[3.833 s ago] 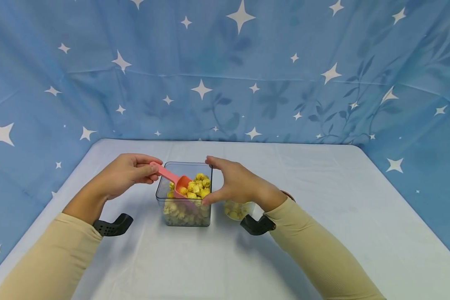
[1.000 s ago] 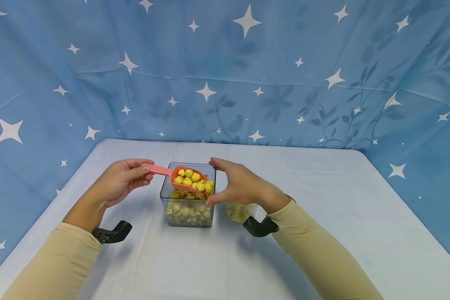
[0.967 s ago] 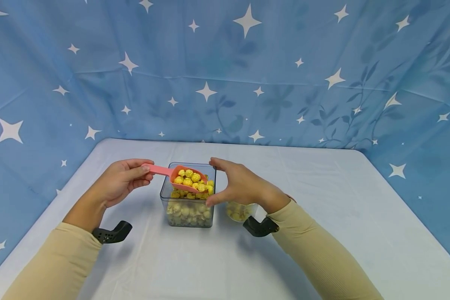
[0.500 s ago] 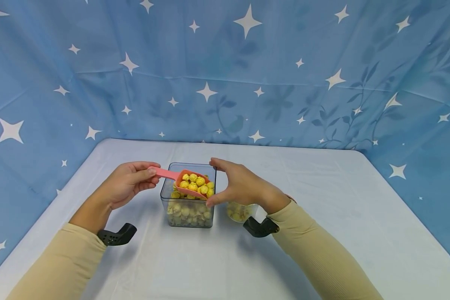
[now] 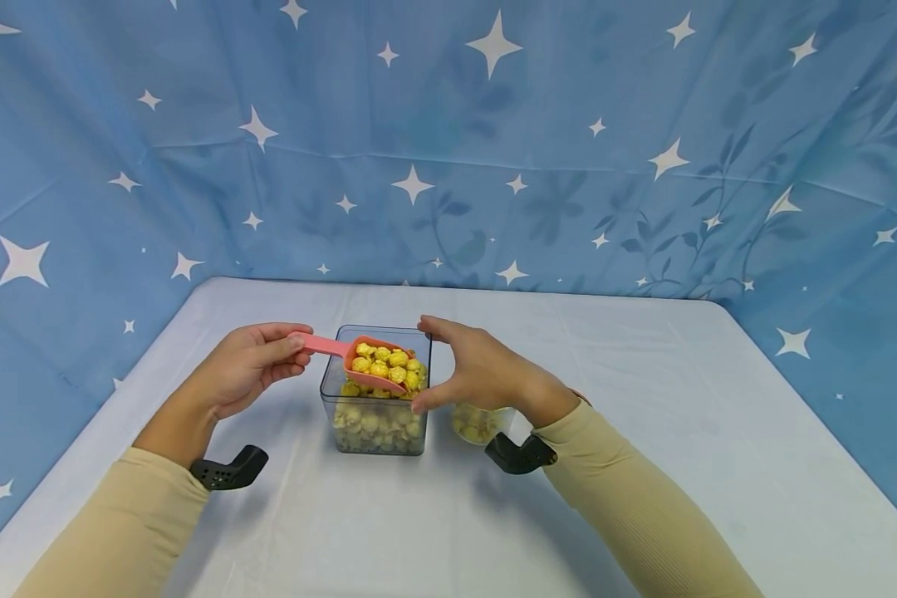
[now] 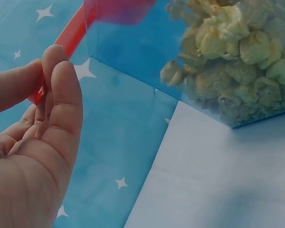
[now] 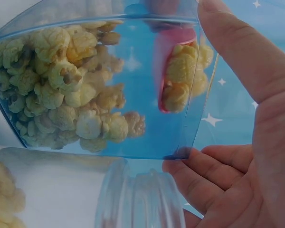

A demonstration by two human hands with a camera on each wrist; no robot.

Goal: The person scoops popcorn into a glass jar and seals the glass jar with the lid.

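Observation:
My left hand (image 5: 242, 365) pinches the handle of a pink scoop (image 5: 325, 345) between thumb and fingers. Yellow popcorn (image 5: 379, 363) heaps the scoop, which hangs level over the mouth of a clear square container (image 5: 326, 394). More popcorn (image 7: 61, 80) lies inside that container, as the right wrist view shows through its wall. My right hand (image 5: 486, 365) spans the container's right side, thumb at the near corner and fingertips at the far corner. In the left wrist view the scoop's handle (image 6: 72, 33) runs up from the fingertips.
A small clear tub (image 5: 478, 423) with popcorn in it stands just right of the container, partly behind my right wrist. White cloth covers the table (image 5: 688, 390). A blue curtain with stars (image 5: 448, 108) hangs along the back edge.
The scoop, earlier tilted down into the popcorn, has come up level and full. Lately it dipped a little right and down, then moved back slightly left. My right hand stays at the container.

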